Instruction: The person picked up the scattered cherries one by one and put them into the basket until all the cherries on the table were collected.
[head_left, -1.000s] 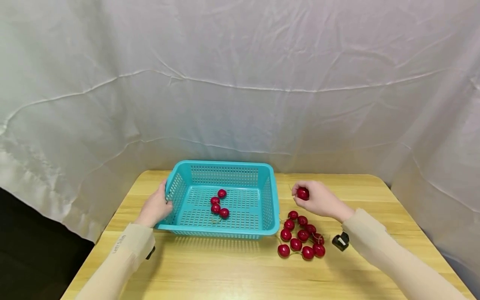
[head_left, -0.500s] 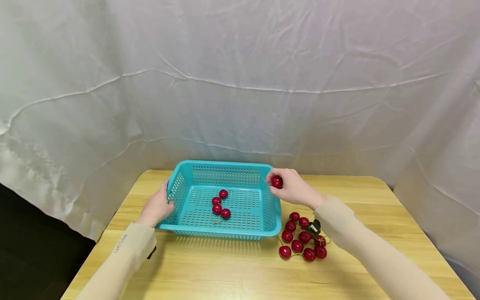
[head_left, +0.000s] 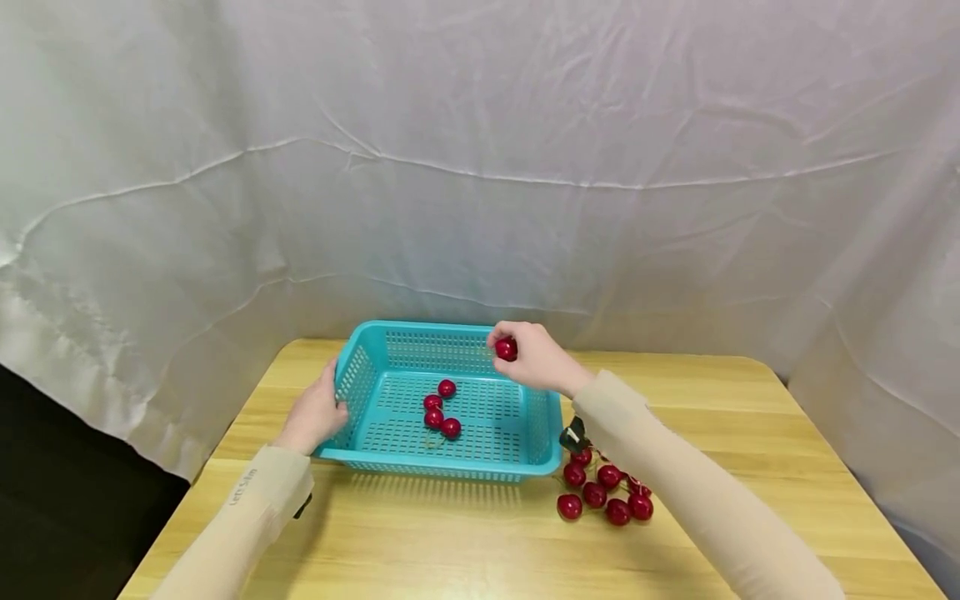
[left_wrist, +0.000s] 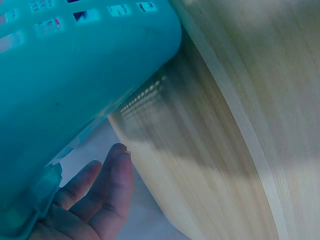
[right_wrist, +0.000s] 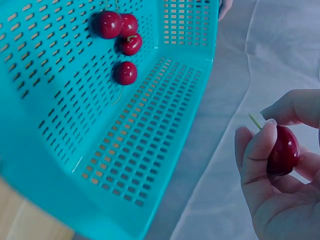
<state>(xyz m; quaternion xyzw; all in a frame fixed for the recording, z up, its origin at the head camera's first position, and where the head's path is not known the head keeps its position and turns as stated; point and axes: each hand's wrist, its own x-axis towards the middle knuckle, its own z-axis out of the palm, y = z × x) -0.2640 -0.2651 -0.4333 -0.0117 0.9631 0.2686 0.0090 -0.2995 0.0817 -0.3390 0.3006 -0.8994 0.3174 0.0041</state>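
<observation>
A turquoise plastic basket (head_left: pixel 450 457) stands on the table, with several red cherries (head_left: pixel 433 418) on its slatted floor. At its left end my left hand (head_left: pixel 311 414) holds the rim, thumb on the inner side; in the left wrist view the fingers (left_wrist: pixel 117 187) lie along the outside. My right hand (head_left: pixel 536 360) is over the back right part of the basket. Between its thumb and fingers it pinches one cherry (right_wrist: pixel 284 151), whose green stem points out past the fingertips in the right wrist view.
To the right of the basket, several more cherries (head_left: pixel 595 495) lie in a cluster on the wooden table (head_left: pixel 420 542), partly hidden by the right sleeve (head_left: pixel 675 467). A pale cloth (head_left: pixel 480 233) hangs behind the table.
Carrying its cherry, my right hand has moved left from beside the basket, across the right rim, to above the inside. The left hand and basket stay nearly still.
</observation>
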